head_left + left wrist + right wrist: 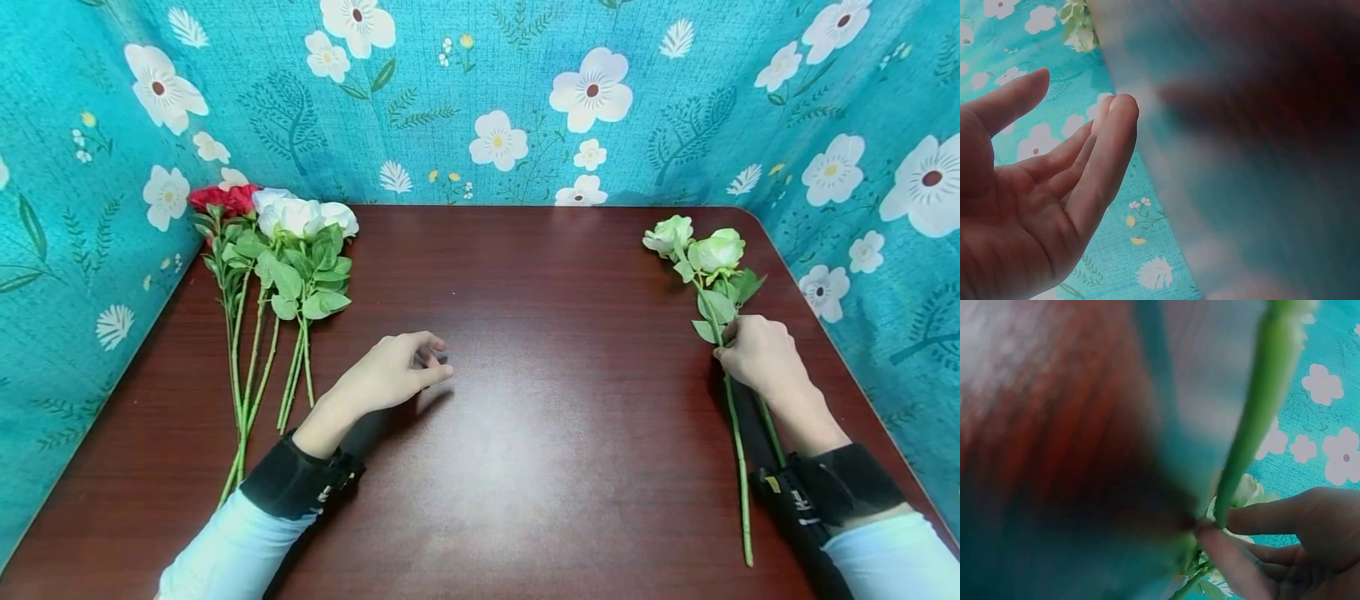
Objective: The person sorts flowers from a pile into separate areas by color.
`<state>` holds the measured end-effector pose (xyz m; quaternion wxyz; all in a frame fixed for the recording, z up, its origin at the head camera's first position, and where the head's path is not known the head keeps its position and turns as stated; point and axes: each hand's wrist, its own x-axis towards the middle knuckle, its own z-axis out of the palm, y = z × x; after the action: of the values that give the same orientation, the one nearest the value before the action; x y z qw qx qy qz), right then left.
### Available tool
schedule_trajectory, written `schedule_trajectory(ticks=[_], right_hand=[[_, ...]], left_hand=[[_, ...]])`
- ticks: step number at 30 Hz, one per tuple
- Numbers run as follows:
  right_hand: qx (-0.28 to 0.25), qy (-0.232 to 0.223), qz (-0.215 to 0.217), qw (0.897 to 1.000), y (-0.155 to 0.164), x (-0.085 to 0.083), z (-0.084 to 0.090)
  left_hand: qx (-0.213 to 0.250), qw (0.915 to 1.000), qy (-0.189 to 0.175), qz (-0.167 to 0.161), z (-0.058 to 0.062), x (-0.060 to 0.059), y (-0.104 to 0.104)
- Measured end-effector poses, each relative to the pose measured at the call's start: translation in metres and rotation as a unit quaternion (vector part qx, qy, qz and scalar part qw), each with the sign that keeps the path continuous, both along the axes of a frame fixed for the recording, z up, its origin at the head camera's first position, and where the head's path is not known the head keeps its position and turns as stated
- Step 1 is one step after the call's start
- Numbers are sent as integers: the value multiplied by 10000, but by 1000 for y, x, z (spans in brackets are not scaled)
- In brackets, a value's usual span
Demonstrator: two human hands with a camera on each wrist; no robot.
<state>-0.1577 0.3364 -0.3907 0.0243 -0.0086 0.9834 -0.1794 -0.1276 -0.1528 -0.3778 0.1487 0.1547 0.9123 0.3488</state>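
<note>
Two pale green roses [718,250] lie on the right side of the dark wooden table [540,467], with their blooms pointing away from me. My right hand [722,352] pinches one green stem [741,475] just below the leaves. In the right wrist view, the thumb and fingers [1254,522] close on that stem [1260,406]. A second stem [772,433] runs under the hand. My left hand [431,360] hovers at the table's middle with relaxed fingers and holds nothing. Its bare palm [1035,206] shows in the left wrist view.
A bunch of red roses [223,198] and white roses [302,215] lies at the far left, stems toward me. Teal flowered cloth walls [480,100] close in the table at the back and on both sides.
</note>
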Motion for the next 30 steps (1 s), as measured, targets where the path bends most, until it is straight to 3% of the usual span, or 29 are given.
schedule_trajectory(ticks=[6, 16, 21, 25, 30], right_hand=[[315, -297, -198, 9989, 0, 2, 2], [692, -142, -310, 9970, -1, 5, 3], [802, -499, -359, 9949, 1, 5, 3], [750, -737, -254, 9941, 5, 3, 3], [470, -659, -53, 9967, 5, 2, 3]], left_hand=[[-4, 10000, -10, 2, 1, 1, -1], [17, 10000, -37, 22, 0, 2, -2], [44, 10000, 20, -48, -2, 2, -3], [21, 10000, 2, -16, -1, 3, -3], [-7, 10000, -2, 24, 0, 3, -2]])
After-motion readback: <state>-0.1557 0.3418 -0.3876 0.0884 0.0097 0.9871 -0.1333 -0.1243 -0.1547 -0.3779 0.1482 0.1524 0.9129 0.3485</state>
